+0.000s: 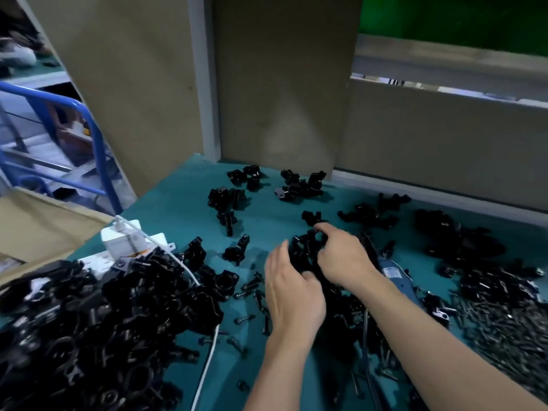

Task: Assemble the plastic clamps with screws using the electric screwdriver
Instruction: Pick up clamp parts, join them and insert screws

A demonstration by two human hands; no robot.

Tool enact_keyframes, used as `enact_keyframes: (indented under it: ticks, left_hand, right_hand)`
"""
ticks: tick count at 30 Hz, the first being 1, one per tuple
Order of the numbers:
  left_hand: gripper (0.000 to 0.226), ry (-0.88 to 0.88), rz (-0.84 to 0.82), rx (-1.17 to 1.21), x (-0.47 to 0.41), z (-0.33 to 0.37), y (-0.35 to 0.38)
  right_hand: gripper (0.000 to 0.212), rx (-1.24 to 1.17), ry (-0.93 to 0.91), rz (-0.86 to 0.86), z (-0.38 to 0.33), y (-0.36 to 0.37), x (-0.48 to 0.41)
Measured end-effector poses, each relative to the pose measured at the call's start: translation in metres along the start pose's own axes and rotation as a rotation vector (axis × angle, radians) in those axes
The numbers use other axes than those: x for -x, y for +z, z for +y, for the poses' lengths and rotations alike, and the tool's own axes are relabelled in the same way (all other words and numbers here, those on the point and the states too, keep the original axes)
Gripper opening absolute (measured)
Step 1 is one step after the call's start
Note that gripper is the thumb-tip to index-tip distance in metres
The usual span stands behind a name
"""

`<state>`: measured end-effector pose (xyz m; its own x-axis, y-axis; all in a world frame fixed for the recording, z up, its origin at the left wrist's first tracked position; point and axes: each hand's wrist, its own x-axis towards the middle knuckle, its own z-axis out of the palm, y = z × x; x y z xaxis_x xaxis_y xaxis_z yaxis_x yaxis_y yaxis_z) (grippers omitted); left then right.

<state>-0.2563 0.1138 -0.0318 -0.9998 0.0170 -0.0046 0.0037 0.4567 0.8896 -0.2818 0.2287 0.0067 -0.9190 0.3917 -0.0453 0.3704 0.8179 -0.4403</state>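
Black plastic clamp pieces [305, 247] form a small heap at the middle of the teal table [178, 203]. My right hand [341, 256] reaches over this heap, and its curled fingers grip clamp pieces at the far side. My left hand [292, 295] stands edge-on against the near left side of the heap, fingers straight and thumb touching the pieces. The blue electric screwdriver [397, 277] lies on the table under my right forearm, held by neither hand. A heap of dark screws [504, 330] fills the right side. Loose screws [252, 289] are scattered left of my left hand.
A large pile of black clamps [89, 321] covers the left front. Behind it sits a white power strip [130, 241], its white cable [207, 351] running toward me. Smaller clamp groups [299, 185] lie near the cardboard back wall [281, 99]. A blue metal frame [98, 149] stands at the left.
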Motion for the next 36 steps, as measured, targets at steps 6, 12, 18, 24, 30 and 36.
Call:
enact_keyframes:
  ticks: [6,12,18,24,30,36]
  left_hand:
    - [0.069,0.121,0.005,-0.264,-0.013,-0.012,0.016]
    - [0.064,0.178,0.058,-0.308,-0.011,-0.009,0.012]
    - [0.045,0.562,0.097,0.103,0.012,0.024,-0.007]
    - [0.031,0.362,-0.719,0.635,0.041,0.05,-0.026]
    - [0.034,0.362,-0.48,0.337,0.07,0.038,-0.018]
    - [0.018,0.133,-0.759,0.542,0.09,0.026,-0.013]
  right_hand:
    - [0.031,0.127,-0.06,-0.233,-0.009,0.008,-0.039]
    - [0.035,-0.056,-0.172,0.192,0.006,-0.007,-0.004]
    - [0.056,-1.113,-0.007,-0.08,0.039,-0.036,0.093]
    - [0.035,-1.661,0.036,-0.383,0.069,-0.059,0.147]
    - [0.033,-1.607,0.132,-0.305,0.078,-0.047,0.175]
    - [0.02,-1.486,0.248,-0.052,0.076,-0.037,0.189]
